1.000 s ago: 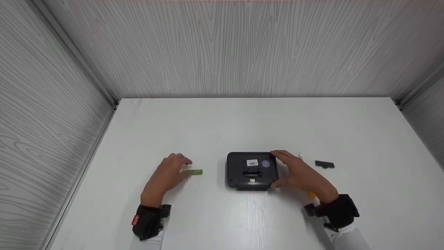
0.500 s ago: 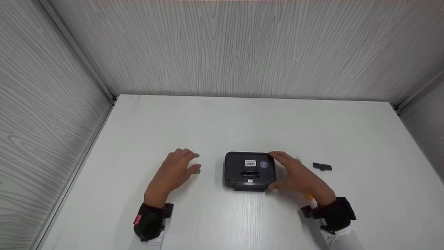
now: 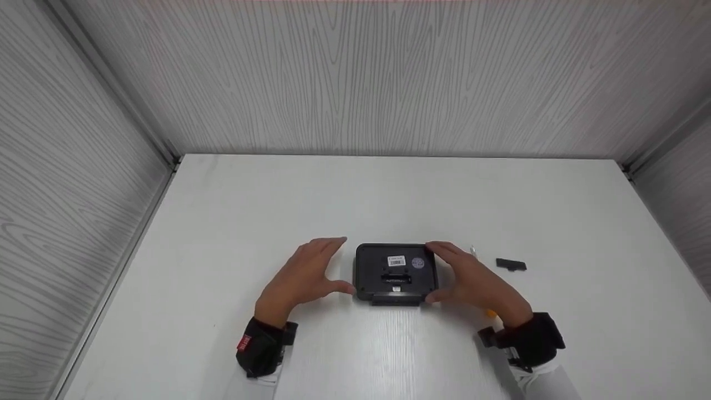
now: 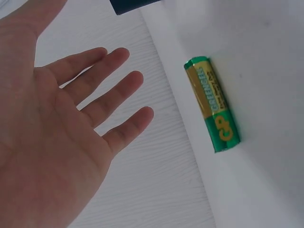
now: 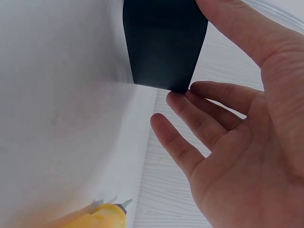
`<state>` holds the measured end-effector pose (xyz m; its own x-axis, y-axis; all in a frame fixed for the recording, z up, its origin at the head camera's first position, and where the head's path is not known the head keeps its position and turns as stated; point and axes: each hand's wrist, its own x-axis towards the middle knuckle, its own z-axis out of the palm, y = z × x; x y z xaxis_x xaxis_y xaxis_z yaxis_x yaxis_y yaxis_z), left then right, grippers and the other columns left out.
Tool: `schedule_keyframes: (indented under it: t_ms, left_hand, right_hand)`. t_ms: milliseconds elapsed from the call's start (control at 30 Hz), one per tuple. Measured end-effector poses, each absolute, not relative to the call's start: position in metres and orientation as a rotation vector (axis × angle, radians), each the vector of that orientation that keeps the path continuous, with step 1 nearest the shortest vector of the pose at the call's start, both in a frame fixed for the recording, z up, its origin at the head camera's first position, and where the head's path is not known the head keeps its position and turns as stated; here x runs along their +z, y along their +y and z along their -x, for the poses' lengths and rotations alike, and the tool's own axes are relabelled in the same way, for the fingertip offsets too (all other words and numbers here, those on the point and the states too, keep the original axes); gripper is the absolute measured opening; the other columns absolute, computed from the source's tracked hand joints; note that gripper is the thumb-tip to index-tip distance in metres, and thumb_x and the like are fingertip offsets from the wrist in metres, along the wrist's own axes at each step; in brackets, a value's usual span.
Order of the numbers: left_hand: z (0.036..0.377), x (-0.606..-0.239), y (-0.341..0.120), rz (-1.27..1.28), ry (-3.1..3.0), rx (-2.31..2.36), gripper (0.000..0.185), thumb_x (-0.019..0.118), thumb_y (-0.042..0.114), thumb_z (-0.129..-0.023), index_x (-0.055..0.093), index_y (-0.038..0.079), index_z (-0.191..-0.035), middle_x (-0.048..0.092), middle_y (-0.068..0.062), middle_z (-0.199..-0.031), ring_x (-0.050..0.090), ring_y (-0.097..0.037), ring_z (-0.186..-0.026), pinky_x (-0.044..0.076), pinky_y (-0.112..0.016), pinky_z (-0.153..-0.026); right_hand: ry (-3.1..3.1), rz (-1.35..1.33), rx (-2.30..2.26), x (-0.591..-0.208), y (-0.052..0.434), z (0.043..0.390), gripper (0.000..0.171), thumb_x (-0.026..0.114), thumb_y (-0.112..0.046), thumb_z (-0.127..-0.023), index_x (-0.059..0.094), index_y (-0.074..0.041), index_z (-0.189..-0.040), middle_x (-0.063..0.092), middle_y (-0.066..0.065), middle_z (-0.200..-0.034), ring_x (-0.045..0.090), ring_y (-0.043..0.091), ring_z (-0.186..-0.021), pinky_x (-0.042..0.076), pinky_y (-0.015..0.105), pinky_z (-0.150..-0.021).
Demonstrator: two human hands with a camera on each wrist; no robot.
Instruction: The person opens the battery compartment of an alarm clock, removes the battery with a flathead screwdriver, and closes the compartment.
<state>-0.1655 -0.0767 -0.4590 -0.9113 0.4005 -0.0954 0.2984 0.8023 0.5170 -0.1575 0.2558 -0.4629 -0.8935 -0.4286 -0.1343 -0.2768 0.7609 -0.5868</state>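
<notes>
A flat black battery-powered device [image 3: 366, 261] lies back side up on the white table. A barcode label and a small battery bay [image 3: 396, 278] show on it; whether the bay holds anything is too dark to tell. My right hand [image 3: 472, 278] grips the right end, thumb at the near corner and fingers at the far corner. At the left end, my left hand [image 3: 303, 272] is spread with thumb and fingers apart, its thumb tip close to the near corner. A green and gold GP battery [image 4: 212, 104] lies loose on the table beside the left hand, hidden in the head view.
Right of the right hand lies a small black battery cover [image 3: 511, 264]. Partly under the right forearm is a yellow-handled tool [image 5: 99, 217], mostly hidden in the head view. Grey wood-grain panels [image 3: 355, 78] enclose the table at the back and sides.
My left hand has moved right from the battery to the device's left end, its fingers spreading wider. The right hand keeps its place on the device.
</notes>
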Motion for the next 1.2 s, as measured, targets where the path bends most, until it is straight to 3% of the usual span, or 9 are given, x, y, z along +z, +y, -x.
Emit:
schedule_keyframes:
  t_ms: [467,867,1200]
  left_hand:
    - [0.167,-0.475,-0.056,-0.699,2.714,0.767,0.110,0.081,0.060,-0.066,0.029,0.018,-0.153,0.037,-0.001,-0.156,0.033,-0.023,-0.145,0.027,-0.044,-0.119]
    - [0.166,-0.480,-0.051,-0.729,2.699,0.773,0.104,0.068,0.068,-0.075,0.025,0.016,-0.155,0.029,0.001,-0.160,0.030,-0.024,-0.147,0.026,-0.043,-0.119]
    - [0.165,-0.477,-0.052,-0.703,2.686,0.784,0.104,0.070,0.066,-0.075,0.025,0.017,-0.155,0.029,0.001,-0.160,0.031,-0.026,-0.146,0.028,-0.043,-0.119]
  right_hand:
    - [2.711,0.594,-0.823,-0.460,0.258,0.158,0.105,0.087,-0.042,-0.067,0.033,-0.011,-0.151,0.039,0.004,-0.153,0.037,0.028,-0.142,0.036,0.049,-0.113]
    - [2.729,0.606,-0.804,-0.461,0.258,0.157,0.106,0.088,-0.038,-0.066,0.033,-0.010,-0.151,0.039,0.006,-0.153,0.038,0.028,-0.142,0.036,0.049,-0.112]
    - [2.699,0.505,-0.890,-0.451,0.284,0.159,0.101,0.085,-0.045,-0.068,0.037,-0.009,-0.150,0.040,0.014,-0.153,0.045,0.039,-0.134,0.039,0.054,-0.108]
